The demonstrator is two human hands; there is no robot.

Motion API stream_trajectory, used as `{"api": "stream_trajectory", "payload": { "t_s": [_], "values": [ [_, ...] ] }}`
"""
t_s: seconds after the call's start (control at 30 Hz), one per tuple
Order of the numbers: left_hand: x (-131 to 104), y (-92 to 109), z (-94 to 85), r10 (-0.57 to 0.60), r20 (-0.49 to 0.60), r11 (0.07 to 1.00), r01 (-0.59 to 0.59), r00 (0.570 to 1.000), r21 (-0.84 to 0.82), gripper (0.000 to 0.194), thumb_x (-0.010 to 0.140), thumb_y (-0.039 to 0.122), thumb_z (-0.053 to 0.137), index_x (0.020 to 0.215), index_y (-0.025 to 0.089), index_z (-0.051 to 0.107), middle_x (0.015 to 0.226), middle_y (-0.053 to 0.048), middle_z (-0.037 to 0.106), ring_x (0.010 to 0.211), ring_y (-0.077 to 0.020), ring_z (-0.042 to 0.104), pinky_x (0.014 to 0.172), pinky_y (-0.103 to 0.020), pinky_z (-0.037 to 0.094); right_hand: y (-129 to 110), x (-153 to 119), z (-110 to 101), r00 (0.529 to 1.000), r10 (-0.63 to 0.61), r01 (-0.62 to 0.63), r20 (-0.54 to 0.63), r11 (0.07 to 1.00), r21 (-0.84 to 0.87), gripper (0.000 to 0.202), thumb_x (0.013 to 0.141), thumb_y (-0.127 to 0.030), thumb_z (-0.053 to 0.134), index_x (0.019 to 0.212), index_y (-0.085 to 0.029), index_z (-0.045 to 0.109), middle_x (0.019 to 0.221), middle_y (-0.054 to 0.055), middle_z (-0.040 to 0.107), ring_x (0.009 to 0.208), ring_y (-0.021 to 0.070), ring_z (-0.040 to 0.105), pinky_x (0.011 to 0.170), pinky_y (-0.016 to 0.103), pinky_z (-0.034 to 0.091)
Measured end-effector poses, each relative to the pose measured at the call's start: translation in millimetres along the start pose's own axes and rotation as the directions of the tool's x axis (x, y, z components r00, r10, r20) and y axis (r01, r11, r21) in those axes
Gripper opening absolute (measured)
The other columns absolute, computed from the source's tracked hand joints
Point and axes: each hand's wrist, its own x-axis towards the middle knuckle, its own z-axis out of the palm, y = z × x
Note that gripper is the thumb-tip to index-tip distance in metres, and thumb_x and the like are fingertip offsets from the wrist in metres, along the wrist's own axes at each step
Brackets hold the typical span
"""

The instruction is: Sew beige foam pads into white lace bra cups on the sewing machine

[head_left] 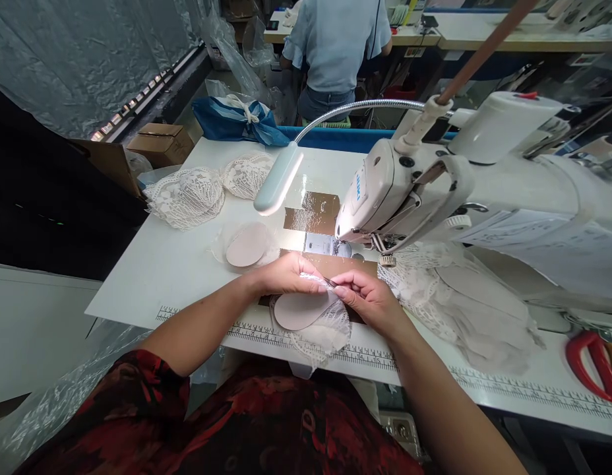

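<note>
At the table's front edge, my left hand [292, 276] pinches the upper edge of a white lace bra cup [330, 333]. A smooth pale oval pad [302, 311] lies on this lace, below my left fingers. My right hand [366, 298] is closed at the same edge, its fingertips close to those of my left. Between the hands shows a small dark pointed tool [330, 282], held in my right fingers; its exact kind is too small to make out. Another pale oval pad [247, 244] on sheer fabric lies beyond my left wrist.
A white sewing machine [385, 191] stands ahead on the right, with a lamp [280, 178] beside it. Lace cups [187, 196] lie at the back left. More lace and fabric [484, 310] lies right, near red-handled scissors [590, 366]. A person [333, 46] sits beyond the table.
</note>
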Motion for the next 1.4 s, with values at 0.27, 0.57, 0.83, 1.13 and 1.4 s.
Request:
{"api": "stream_trajectory", "payload": {
  "t_s": [0.27, 0.57, 0.83, 1.13, 1.4],
  "values": [
    [1.9, -2.6, 1.7, 0.023, 0.008, 0.999, -0.023, 1.0, 0.028, 0.031, 0.074, 0.041, 0.075, 0.084, 0.011, 0.073, 0.072, -0.002, 0.064, 0.064, -0.0106, 0.055, 0.057, -0.021, 0.041, -0.8, 4.3, 3.8, 0.998, 0.023, -0.022, -0.065, 0.999, 0.025, 0.03, 0.083, -0.048, 0.06, 0.095, -0.021, 0.067, 0.089, 0.006, 0.069, 0.077, 0.0189, 0.064, 0.068, 0.031, 0.051],
    [-7.5, 7.5, -18.3, 0.099, 0.114, 0.962, -0.124, 0.989, 0.243, 0.032, 0.074, 0.029, 0.073, 0.102, 0.014, 0.067, 0.085, -0.002, 0.062, 0.075, -0.0114, 0.056, 0.065, -0.021, 0.043, -6.5, 8.4, 7.5, 0.999, 0.055, -0.054, 0.0, 0.994, -0.091, 0.027, 0.079, -0.042, 0.063, 0.094, -0.019, 0.067, 0.086, 0.004, 0.067, 0.076, 0.018, 0.06, 0.065, 0.029, 0.047],
    [-30.9, 12.9, -27.5, 0.19, -0.219, 0.925, -0.1, 0.957, 0.367, 0.027, 0.079, 0.023, 0.059, 0.104, 0.013, 0.061, 0.079, 0.0, 0.056, 0.067, -0.0099, 0.051, 0.064, -0.023, 0.043, -5.8, 4.3, 0.8, 0.997, 0.069, -0.072, -0.038, 0.995, -0.065, 0.023, 0.078, -0.041, 0.06, 0.08, -0.019, 0.063, 0.067, -0.001, 0.056, 0.06, 0.0137, 0.049, 0.055, 0.025, 0.038],
    [-81.4, 24.8, -17.7, 0.004, -0.268, 0.837, 0.144, 0.963, 0.529, 0.034, 0.085, 0.047, 0.059, 0.076, 0.015, 0.067, 0.066, 0.0, 0.056, 0.059, -0.0094, 0.049, 0.054, -0.02, 0.034, -9.7, -3.0, -1.7, 0.998, 0.058, -0.059, -0.021, 0.998, -0.026, 0.02, 0.08, -0.04, 0.058, 0.08, -0.02, 0.057, 0.064, -0.003, 0.049, 0.057, 0.0118, 0.042, 0.052, 0.024, 0.033],
    [-32.7, -11.1, 12.1, -0.042, -0.225, 0.997, 0.025, 0.973, -0.079, 0.044, 0.074, 0.053, 0.071, 0.09, 0.013, 0.065, 0.057, 0.005, 0.046, 0.048, -0.0053, 0.039, 0.046, -0.018, 0.027, -6.5, -5.8, 2.1, 0.994, -0.071, 0.079, 0.088, 0.993, -0.089, 0.02, 0.081, -0.04, 0.057, 0.079, -0.021, 0.057, 0.067, -0.002, 0.047, 0.059, 0.0119, 0.041, 0.054, 0.024, 0.034]
  ]
}}
